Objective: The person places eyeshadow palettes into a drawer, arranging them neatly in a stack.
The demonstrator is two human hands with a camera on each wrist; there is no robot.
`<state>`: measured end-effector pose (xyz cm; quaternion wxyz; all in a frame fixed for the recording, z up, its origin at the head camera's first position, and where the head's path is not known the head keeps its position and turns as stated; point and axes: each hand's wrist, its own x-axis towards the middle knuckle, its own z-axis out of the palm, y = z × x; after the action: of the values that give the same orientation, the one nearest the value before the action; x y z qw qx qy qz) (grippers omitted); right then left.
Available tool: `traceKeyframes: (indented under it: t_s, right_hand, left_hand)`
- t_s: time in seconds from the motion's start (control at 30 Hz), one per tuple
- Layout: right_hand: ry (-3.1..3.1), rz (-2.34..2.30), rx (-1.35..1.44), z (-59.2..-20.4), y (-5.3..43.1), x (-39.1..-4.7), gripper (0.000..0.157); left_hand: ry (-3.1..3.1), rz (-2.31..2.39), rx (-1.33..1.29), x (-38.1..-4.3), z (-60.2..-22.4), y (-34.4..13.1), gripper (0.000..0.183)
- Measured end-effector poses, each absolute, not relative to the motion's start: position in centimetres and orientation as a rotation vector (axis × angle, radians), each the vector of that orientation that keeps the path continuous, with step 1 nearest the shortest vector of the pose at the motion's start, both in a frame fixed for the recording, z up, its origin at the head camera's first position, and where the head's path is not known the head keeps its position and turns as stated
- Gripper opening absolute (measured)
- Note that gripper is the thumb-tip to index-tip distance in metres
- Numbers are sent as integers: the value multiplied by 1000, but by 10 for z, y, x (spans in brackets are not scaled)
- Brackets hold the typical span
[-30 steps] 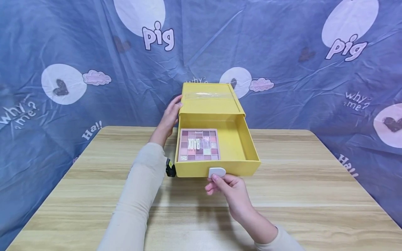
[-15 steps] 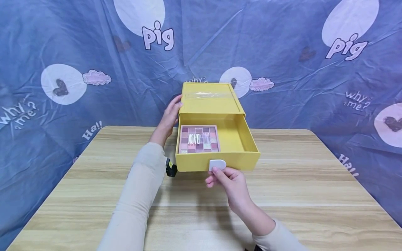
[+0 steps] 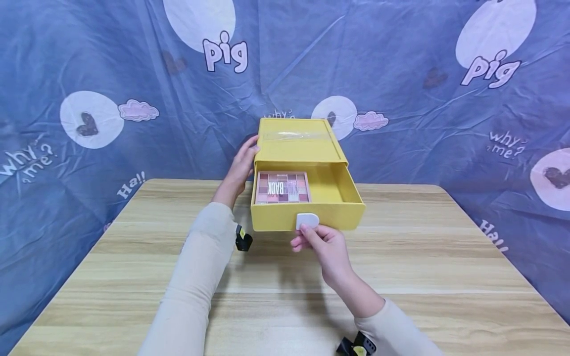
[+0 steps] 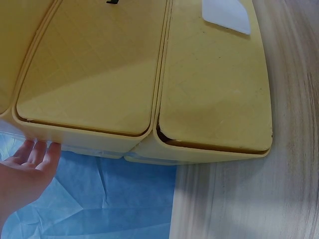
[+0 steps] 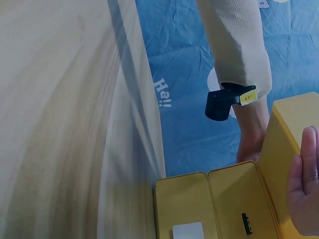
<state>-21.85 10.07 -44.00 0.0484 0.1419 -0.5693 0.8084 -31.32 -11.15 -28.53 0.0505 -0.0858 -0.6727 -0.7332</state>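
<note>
A yellow drawer (image 3: 337, 216) juts out of the top of a yellow drawer unit (image 3: 298, 146). Inside, on the left, lies a square pink eyeshadow palette (image 3: 283, 188) with many colored pans. On the drawer's front is a white tab handle (image 3: 307, 220); my right hand (image 3: 327, 247) pinches it, thumb on the front and the other fingers at and below the drawer's lower edge. My left hand (image 3: 242, 160) rests against the unit's left side. In the left wrist view, the straight fingers of that left hand (image 4: 32, 167) touch the side wall.
Below the pulled-out drawer, closed lower drawers (image 4: 89, 64) show, one with a white tab (image 4: 227, 15). A black piece (image 5: 246, 223) sits on another drawer front. The unit stands on a wood-grain table (image 3: 445, 257) before a blue printed cloth (image 3: 285, 64).
The drawer has slid farther back into the unit, carrying the palette with it. My right hand has moved forward along with the handle. My left hand stays in place.
</note>
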Motion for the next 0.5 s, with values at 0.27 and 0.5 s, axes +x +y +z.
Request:
traceKeyframes:
  t_s: [0.27, 0.5]
  right_hand:
    - [-1755, 2412, 416, -440, 97, -241, 28]
    - [-1744, 2392, 434, -439, 96, -257, 29]
  left_hand:
    - [-2044, -2234, -254, -314, -285, -111, 46]
    - [-2030, -2242, -254, -314, -285, -111, 46]
